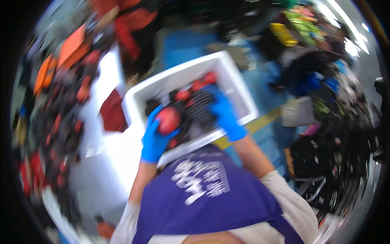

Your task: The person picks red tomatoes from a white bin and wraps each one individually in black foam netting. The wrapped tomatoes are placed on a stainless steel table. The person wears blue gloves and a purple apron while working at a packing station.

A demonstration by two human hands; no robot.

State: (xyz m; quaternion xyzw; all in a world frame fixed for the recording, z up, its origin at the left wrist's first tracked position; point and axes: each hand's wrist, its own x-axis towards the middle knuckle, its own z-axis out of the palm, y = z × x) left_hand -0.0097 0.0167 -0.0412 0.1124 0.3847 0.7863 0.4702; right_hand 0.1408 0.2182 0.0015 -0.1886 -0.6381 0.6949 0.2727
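In my blue-gloved left hand (152, 140) is a red, round, shiny part (168, 120), held at the near left side of a white plastic bin (243, 88). My right hand (226, 114), also gloved in blue, reaches over the bin's near right rim. Its fingers are against a black ribbed part (201, 105) inside; blur hides whether they grip it. More black parts and several red round pieces (183, 95) lie in the bin.
A white tabletop (122, 161) extends left of the bin, with a dark red piece (113, 113) beside it. Black and red items crowd the far left near an orange box (72, 45). A person in red (131, 24) is beyond. Dark piled goods (323, 161) stand right.
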